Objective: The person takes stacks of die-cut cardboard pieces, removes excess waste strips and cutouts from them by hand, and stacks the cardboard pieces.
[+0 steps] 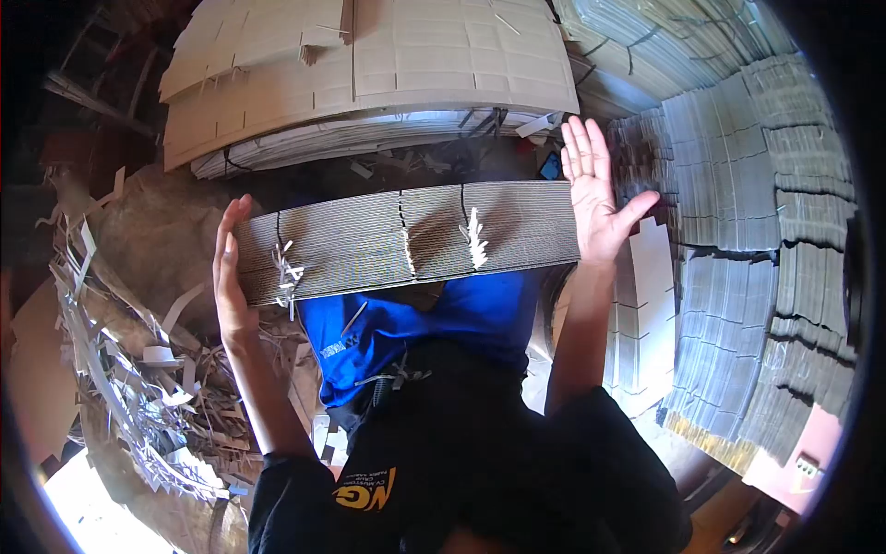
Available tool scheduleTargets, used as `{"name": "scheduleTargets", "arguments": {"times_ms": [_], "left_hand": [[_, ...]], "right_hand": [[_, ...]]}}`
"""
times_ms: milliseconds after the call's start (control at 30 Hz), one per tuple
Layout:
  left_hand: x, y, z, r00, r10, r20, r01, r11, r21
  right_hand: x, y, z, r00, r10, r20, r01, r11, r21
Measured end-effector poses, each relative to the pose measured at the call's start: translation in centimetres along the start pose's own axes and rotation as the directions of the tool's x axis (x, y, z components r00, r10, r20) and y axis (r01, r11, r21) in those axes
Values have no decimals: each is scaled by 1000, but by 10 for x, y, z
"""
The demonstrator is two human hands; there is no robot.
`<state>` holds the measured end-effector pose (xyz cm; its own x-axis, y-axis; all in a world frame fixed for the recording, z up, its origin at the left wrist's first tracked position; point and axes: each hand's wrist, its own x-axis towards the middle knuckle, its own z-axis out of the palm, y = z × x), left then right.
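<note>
A long stack of thin cardboard sheets (351,235), seen edge-on, lies across the lap over blue clothing. Slotted gaps run down it, with torn white scraps clinging at several of them. Against its left end rests my left hand (229,263), fingers straight and roughly upright; its palm is turned away from view. My right hand (593,189) is at the other end, its inner edge touching the stack. That palm faces up, fingers stretched and thumb spread outward. Neither hand has its fingers wrapped around the stack.
Ahead stands a big pile of flat cardboard sheets (425,65). Tall stacks of bundled cardboard (724,175) line the right side. Cut strips and scraps (175,406) lie heaped at the left. A leaning white sheet (651,305) is near my right forearm.
</note>
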<state>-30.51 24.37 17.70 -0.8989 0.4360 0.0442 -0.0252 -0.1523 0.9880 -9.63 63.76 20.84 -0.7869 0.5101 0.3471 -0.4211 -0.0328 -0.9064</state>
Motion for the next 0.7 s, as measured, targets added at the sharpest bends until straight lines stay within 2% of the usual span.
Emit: {"name": "scheduleTargets", "arguments": {"times_ms": [67,100,133,200,233,333,367,467,533,600,633,700], "left_hand": [[-1,1,0,1000,1,14,-1,1000,29],[-2,1,0,1000,0,25,-1,998,59],[-4,2,-2,999,-3,35,0,996,91],[-6,4,-6,998,-11,57,2,988,156],[-6,4,-8,998,-13,68,0,982,187],[-8,1,-8,997,-7,72,-7,983,181],[-9,0,-9,997,-2,73,-9,988,151],[-8,-2,-10,996,6,86,-11,998,63],[-7,-3,-11,996,15,87,-16,1000,2],[-6,-3,-14,996,14,83,-16,1000,26],[-5,-3,-15,996,11,83,-15,999,52],[-4,-3,-15,997,7,83,-14,997,77]], "right_hand": [[2,-3,3,995,64,77,-49,982,-184],[3,-5,4,995,62,80,-46,982,-181],[4,-8,5,981,166,102,-111,907,-406],[5,-11,8,927,368,71,-180,602,-778],[4,-9,7,928,365,74,-176,605,-777],[3,-1,3,994,110,-22,-106,863,-494],[2,0,0,994,109,-23,-106,862,-496],[1,0,-6,975,188,-121,-218,917,-335],[2,4,-5,977,149,-153,-187,942,-278],[3,9,-3,973,83,-213,-118,980,-158],[3,10,-3,974,83,-210,-118,980,-158],[1,9,-3,960,155,-235,-186,975,-117]]}}
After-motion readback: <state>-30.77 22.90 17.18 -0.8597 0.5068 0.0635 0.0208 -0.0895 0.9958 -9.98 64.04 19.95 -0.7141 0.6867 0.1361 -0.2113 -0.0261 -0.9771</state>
